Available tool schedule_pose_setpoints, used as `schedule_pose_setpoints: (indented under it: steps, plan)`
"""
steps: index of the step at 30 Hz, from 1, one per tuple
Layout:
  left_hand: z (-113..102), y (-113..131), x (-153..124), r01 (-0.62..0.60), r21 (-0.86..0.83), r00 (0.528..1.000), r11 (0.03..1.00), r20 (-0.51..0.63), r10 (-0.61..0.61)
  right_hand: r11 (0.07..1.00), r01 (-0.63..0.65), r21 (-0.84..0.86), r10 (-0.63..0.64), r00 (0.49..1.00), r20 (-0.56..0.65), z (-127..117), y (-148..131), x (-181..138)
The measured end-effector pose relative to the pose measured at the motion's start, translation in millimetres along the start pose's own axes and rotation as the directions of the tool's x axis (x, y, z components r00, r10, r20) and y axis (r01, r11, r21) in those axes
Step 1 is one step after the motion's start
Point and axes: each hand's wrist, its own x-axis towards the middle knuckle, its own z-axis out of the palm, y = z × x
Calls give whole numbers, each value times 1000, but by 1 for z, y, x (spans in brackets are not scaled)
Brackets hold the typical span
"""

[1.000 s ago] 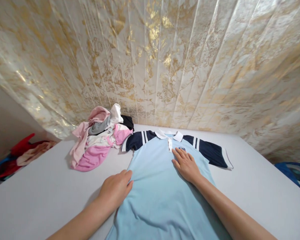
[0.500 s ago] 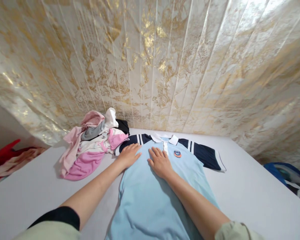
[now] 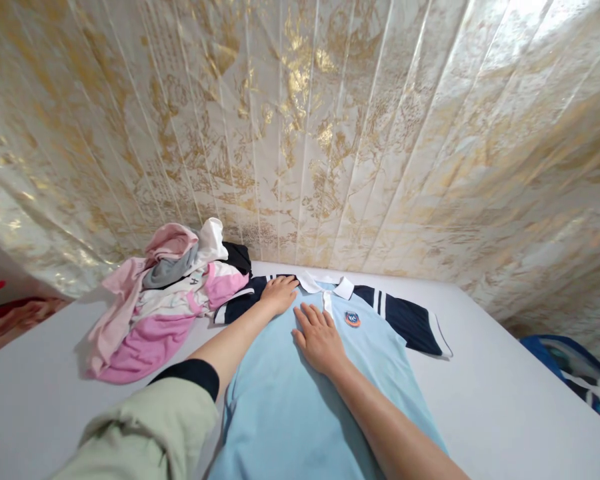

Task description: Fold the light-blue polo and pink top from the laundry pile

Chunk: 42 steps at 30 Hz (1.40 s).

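A light blue polo shirt (image 3: pixel 285 393) lies front side up, with a white collar, dark navy sleeves with white stripes and a round badge on the chest. My left hand (image 3: pixel 279 295) rests flat on the shoulder at the left of the collar, fingers extended. On the upper chest, just below the button placket, my right hand (image 3: pixel 321 338) lies flat with its fingers a little apart. Neither hand grips the cloth. The shirt's lower end runs out of view at the bottom.
The shirt is spread on a white table (image 3: pixel 500 400). Left of it sits a heap of pink, grey and white clothes (image 3: pixel 165 307), with a black garment (image 3: pixel 237 257) behind. Red cloth (image 3: pixel 10 313) shows at the far left, a blue bag-like item (image 3: pixel 570 373) at the right. A gold-patterned curtain (image 3: pixel 300 133) hangs behind.
My left hand has slid up and to the right, from the sleeve seam to the shoulder near the collar. My right hand stays at nearly the same spot on the chest.
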Motion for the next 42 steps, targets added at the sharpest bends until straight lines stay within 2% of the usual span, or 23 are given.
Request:
schedule_pose_setpoints:
  steps: [4, 9, 11, 14, 18, 22, 24, 27, 29, 33, 35, 37, 40, 42]
  plan:
    - [15, 0, 22, 123, -7, 990, 992, -74, -123, 1000, 7, 7, -7, 1000, -4, -1, 1, 0]
    - [19, 2, 28, 252, -46, 954, 967, -156, -256, 1000, -2, 30, 2, 1000, 21, -4, 2, 1]
    - [15, -5, 30, 270, -62, 948, 961, -156, -276, 999, -5, 38, 4, 1000, 24, -4, 1, 2]
    - [6, -21, 27, 238, -67, 958, 969, -145, -246, 999, -8, 46, 7, 1000, 26, -5, 1, 2]
    - [3, -36, 10, 185, -39, 979, 982, -79, -188, 999, -11, 46, 10, 1000, 29, -5, 1, 1]
    - [6, -34, -10, 246, -4, 968, 969, -43, -246, 999, -26, 35, 24, 999, 48, -5, 1, 1]
    - [4, -31, -22, 242, 14, 969, 970, -62, -241, 999, -25, 30, 24, 998, 52, -4, 2, 1]
    - [-3, -36, -55, 160, 38, 982, 986, -110, -155, 999, -11, 35, 9, 999, 44, -3, 3, 1]
    - [-7, -48, -83, 91, 43, 992, 995, -97, -87, 999, 2, 43, -4, 1000, 31, -2, 4, 1]
    - [-20, -64, -127, 127, 95, 984, 987, -140, -113, 999, 4, 46, -6, 999, 35, -3, 4, 1]
    - [-25, -57, -134, 145, 82, 974, 986, -189, -128, 998, 9, 59, -11, 999, 43, -6, 5, 2]
    - [-28, -41, -132, 89, 18, 971, 996, -226, -82, 996, 26, 88, -31, 998, 55, -11, 5, 4]
    - [-23, -20, -123, -24, -116, 993, 993, -118, 11, 990, 65, 126, -76, 993, 89, -20, 4, -1]
    - [-16, -19, -120, -16, -143, 999, 990, -38, 10, 983, 118, 144, -136, 982, 128, -28, -1, -18]
